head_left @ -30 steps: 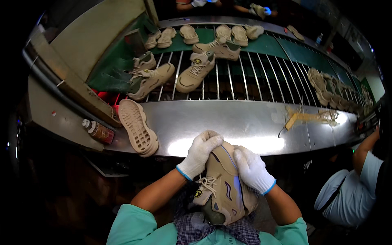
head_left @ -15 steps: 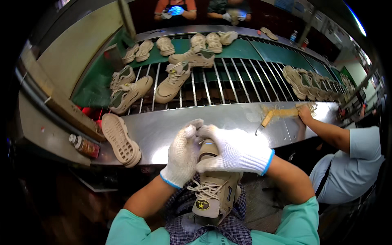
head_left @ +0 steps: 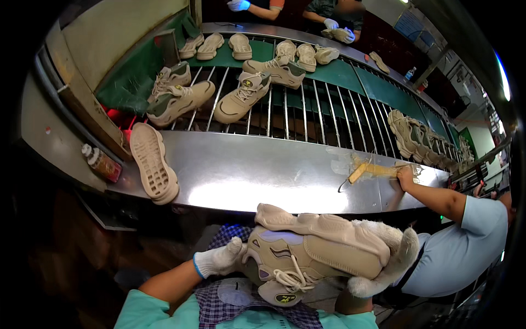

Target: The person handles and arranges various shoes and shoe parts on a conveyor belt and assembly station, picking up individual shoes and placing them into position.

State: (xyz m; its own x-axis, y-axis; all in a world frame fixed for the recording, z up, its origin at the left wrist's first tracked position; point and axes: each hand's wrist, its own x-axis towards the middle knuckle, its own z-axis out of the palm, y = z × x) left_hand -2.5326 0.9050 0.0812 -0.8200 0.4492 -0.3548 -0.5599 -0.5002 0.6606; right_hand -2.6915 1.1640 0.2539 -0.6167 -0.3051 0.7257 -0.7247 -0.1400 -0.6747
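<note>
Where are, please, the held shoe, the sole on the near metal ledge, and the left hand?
Held shoe (head_left: 318,249): head view, on its upper.
Sole (head_left: 154,163): head view, its gridded face.
Left hand (head_left: 220,260): head view, its gloved middle.

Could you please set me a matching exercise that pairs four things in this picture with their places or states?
1. Nearest beige lace-up shoe
2. Beige rubber sole with grid tread
3. Small red-bodied bottle with white cap
4. Receding row of beige shoes

A. On thin metal bars, far right
B. Just left of the sole
C. Between white-gloved left hand and white-gloved right hand
D. Tread-up on silver metal ledge

Pairs: 1-C, 2-D, 3-B, 4-A
</note>
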